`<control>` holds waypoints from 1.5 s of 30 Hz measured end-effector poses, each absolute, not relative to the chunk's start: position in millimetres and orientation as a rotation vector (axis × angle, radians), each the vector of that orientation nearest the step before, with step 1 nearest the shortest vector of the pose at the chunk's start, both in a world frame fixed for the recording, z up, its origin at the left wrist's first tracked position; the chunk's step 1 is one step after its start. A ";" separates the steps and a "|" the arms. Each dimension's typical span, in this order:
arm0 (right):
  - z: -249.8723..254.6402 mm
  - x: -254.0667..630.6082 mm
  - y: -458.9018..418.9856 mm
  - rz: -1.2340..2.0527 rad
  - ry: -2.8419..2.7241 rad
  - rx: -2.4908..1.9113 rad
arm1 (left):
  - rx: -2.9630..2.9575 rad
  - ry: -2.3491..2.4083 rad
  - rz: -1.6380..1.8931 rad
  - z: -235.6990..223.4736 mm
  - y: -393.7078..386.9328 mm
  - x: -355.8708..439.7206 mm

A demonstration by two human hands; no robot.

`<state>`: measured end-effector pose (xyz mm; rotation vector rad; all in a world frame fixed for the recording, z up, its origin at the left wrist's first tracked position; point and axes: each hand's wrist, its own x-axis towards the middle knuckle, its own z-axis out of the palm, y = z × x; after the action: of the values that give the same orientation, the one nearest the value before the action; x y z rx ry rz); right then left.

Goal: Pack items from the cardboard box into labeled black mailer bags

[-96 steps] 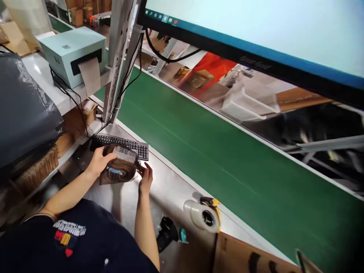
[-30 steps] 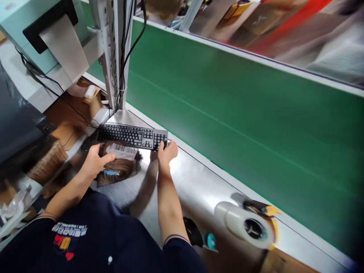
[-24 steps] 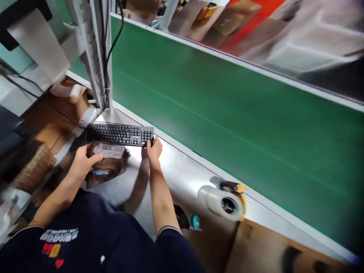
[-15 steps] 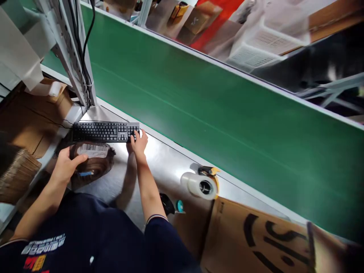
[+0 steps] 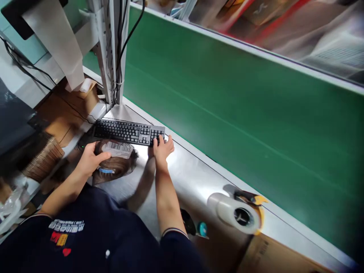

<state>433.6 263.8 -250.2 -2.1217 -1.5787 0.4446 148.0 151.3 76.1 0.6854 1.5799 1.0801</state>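
Observation:
My left hand (image 5: 90, 159) grips the near left side of a bagged wig (image 5: 121, 165), its thumb across the top. Brown hair shows through the clear bag, along with a white barcode label (image 5: 116, 149) and a small blue strip. Just beyond the bag lies a black keyboard (image 5: 125, 131) on the metal tabletop (image 5: 184, 167). Over the keyboard's right end, at the number keys, is my right hand (image 5: 163, 149), fingers apart and holding nothing. Its fingertips reach the keys; whether one is pressed I cannot tell.
Beyond the table runs a green conveyor belt (image 5: 241, 102). To the right stand a clear tape roll (image 5: 236, 212) with a yellow-black dispenser and a cardboard box (image 5: 273, 256). A metal post (image 5: 110, 57) with cables rises at the left, near stacked cardboard (image 5: 44, 157).
The view has swung left, so the table's things sit further right in the picture. My left hand still holds the bagged wig, and my right hand stays at the number keys.

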 end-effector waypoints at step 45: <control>-248.9 431.4 264.1 0.536 -1.353 -2.114 | 0.702 1.563 1.116 79.6 138.6 140.8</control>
<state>431.4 264.1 -248.9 -2.1140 -1.3531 0.5360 140.8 138.6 79.6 0.7022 1.5633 1.1162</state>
